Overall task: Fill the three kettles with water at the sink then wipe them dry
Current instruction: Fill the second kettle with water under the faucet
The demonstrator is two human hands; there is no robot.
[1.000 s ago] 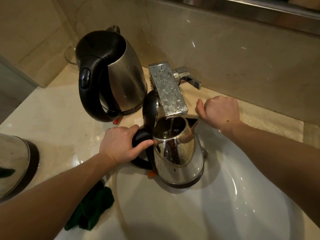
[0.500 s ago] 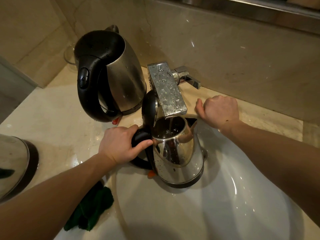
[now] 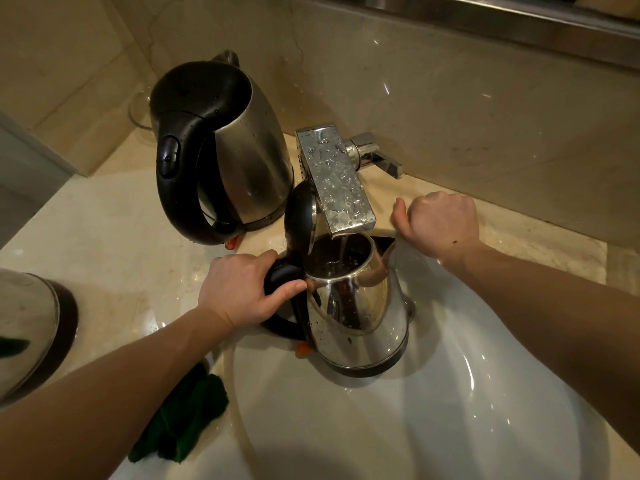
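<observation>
Head view. The kettle being filled stood in the sink, its mouth directly under the faucet, with a thin stream running into it. Its lid stood raised, just beside or against the faucet body; contact could not be confirmed. The left hand gripped the black handle, fingers wrapped around it and thumb laid along the top. The right hand rested on the desk at the sink rim, fingers curled into a fist and holding nothing, apart from the faucet lever.

A second kettle, lid closed and beaded with drops, stood on the desk behind the sink. A third kettle showed partly at the left edge. A green cloth lay on the desk by the sink rim.

Risks, as judged:
- Overflow, since the water level was hard to read and the right hand was off the lever.
- Slippage, since the shell was wet and the load would grow with filling.
- The lid could catch on the faucet when the kettle is lifted out.
- Water could wet the kettle's base, which sat low in the sink.
- Splash could soak the cloth before wiping.
</observation>
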